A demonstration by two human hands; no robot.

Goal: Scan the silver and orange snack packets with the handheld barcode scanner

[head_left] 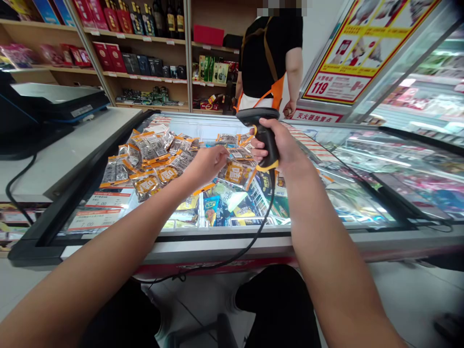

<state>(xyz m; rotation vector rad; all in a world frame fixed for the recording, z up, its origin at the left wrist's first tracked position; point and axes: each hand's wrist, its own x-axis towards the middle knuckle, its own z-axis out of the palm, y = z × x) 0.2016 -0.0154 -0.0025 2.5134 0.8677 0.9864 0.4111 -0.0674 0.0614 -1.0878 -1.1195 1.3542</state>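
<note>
My right hand [277,145] is wrapped round the grip of a black and yellow barcode scanner [268,140], whose head points away to the left. My left hand [206,166] is closed, its fingertips pinched at the left edge of an orange and clear snack packet [235,174]; the exact grip is partly hidden. Below the scanner's head, this packet lies close to others of its kind. More such snack packets [150,147] are heaped to the left of my left hand on the glass top of a chest freezer [126,227].
The scanner's cable [261,227] hangs over the freezer's front edge. Left stands a counter [83,140] with a black device [54,101]. A person [270,58] in an orange apron stands behind the freezer, before stocked shelves [145,36]. Price labels [94,220] lie at the front left.
</note>
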